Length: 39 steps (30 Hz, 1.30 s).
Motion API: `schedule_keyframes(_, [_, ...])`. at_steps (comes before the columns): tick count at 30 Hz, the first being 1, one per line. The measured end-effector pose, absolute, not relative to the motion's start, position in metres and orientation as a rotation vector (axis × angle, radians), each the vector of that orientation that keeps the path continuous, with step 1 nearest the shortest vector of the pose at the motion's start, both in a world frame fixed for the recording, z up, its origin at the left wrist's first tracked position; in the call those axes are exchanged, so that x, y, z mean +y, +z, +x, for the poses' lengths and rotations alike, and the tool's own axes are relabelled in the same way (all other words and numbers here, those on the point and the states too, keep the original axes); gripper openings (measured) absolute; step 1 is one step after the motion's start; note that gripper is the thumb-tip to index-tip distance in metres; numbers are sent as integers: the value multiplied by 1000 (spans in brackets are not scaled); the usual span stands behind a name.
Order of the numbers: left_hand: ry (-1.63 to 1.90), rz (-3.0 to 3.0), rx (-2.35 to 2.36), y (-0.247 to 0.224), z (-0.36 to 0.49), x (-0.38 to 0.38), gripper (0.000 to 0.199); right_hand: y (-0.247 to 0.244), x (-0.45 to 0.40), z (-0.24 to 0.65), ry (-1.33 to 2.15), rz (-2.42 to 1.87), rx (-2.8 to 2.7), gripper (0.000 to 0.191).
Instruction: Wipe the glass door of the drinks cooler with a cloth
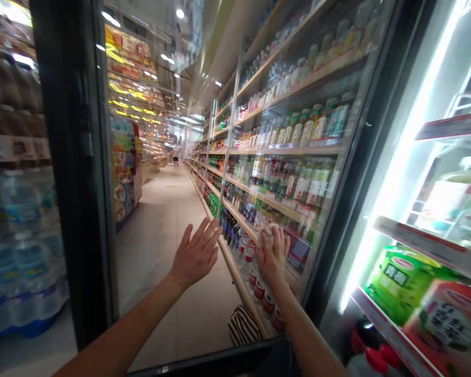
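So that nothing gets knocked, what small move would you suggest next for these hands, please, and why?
Probably bring the open left hand onto the black-framed glass door as well: it seems to touch nothing, while the right hand appears pressed against the glass.

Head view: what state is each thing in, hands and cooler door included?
Left hand: open, fingers spread, empty.
Right hand: curled around a white item, unclear what it is.
Glass cooler door: standing open.
Water bottles: stacked in rows, apparently full.
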<state>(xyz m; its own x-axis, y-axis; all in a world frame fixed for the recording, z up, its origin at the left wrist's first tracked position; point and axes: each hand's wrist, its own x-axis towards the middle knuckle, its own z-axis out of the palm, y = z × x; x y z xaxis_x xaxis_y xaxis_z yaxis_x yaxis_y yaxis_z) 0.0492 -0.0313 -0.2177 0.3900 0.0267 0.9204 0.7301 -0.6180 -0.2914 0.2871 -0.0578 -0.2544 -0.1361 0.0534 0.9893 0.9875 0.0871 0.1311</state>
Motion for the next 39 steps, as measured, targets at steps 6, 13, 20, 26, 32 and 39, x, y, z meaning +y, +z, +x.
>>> schedule_keyframes(6, [-1281,-1958,-645,-218,50,-31,58,-208,-51,319,-1100,-1147,-891,48])
schedule_keyframes(13, [-1277,-1952,-650,-218,49,-31,60,-237,-56,262,-1178,-1055,-1497,49])
schedule_keyframes(20, [-1283,-1939,-652,-219,51,-30,62,-219,-53,306,-1096,-1175,-1002,49])
schedule_keyframes(26, [-1286,-1951,-665,-218,51,-31,60,-228,-52,293,-1156,-1143,-1275,49])
schedule_keyframes(32, [-1281,-1938,-667,-219,52,-32,60,-221,-56,357,-1003,-1142,-766,48])
schedule_keyframes(39, [-1269,-1942,-686,-218,51,-33,62,-243,-55,260,-1099,-1044,-1389,50])
